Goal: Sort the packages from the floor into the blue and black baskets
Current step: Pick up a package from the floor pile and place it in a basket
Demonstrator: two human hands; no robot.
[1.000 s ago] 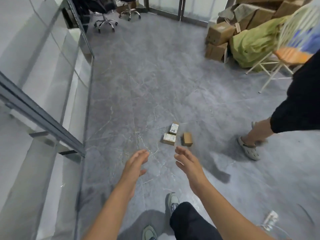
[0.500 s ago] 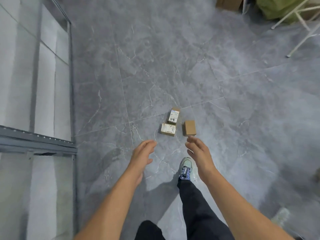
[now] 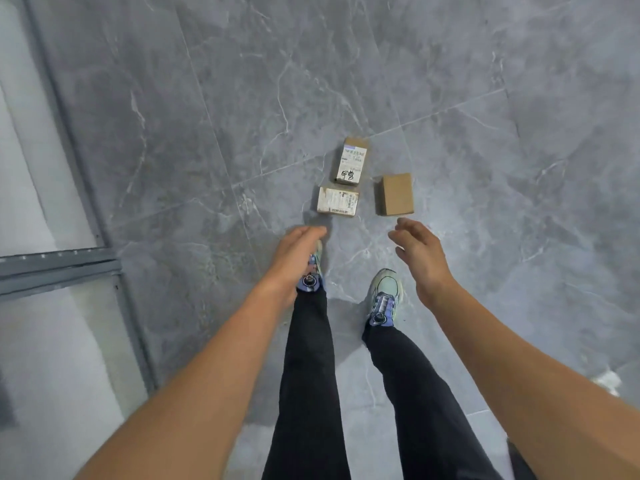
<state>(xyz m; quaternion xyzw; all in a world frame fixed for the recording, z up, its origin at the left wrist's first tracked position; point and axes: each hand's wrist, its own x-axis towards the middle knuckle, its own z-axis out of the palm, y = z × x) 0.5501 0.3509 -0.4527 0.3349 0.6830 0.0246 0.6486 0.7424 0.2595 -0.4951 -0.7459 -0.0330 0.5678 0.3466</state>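
Note:
Three small cardboard packages lie on the grey marble floor just ahead of my feet. A labelled box with black handwriting (image 3: 350, 161) is farthest. A second labelled box (image 3: 337, 201) lies nearer on the left, and a plain brown box (image 3: 396, 194) on the right. My left hand (image 3: 297, 251) reaches out with relaxed fingers just short of the nearer labelled box, holding nothing. My right hand (image 3: 417, 249) hangs with loosely curved fingers just below the plain box, also holding nothing. No basket is in view.
A glass partition with a grey metal frame (image 3: 59, 263) runs along the left. My two feet in light sneakers (image 3: 383, 296) stand just behind the boxes. A small white object (image 3: 607, 380) lies at the right edge.
I have stepped closer and tilted my view down; the boxes now lie right before my feet. Both hands have moved nearer to them. The other person and the far clutter have left the view.

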